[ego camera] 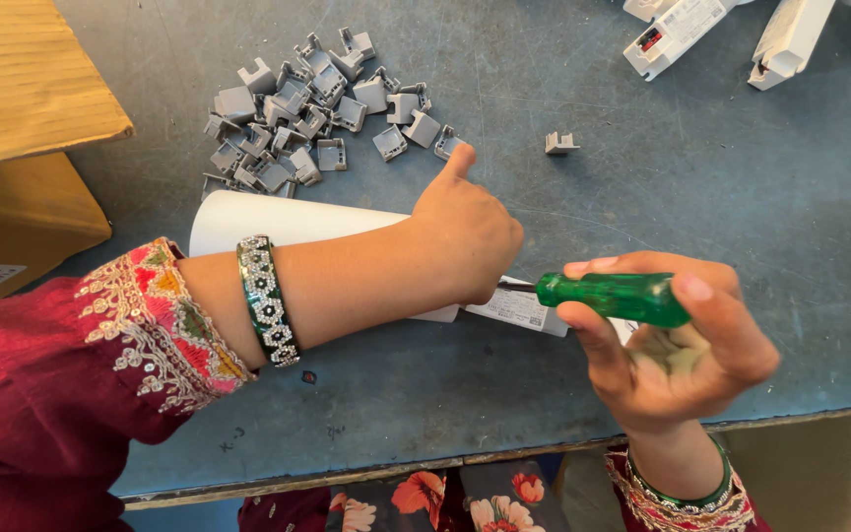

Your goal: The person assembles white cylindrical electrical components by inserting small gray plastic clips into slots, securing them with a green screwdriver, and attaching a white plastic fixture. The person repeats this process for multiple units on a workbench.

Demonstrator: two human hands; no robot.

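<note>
Two hands: yours, both busy over the blue-grey counter (pixel 741 197)
Left hand (pixel 465 236): fist closed on the white housing (pixel 268 222), thumb up
Right hand (pixel 672 345): wrapped around the green screwdriver (pixel 613 298), tip toward the housing end
Behind your fist: pile of grey clips (pixel 307 108)
</note>
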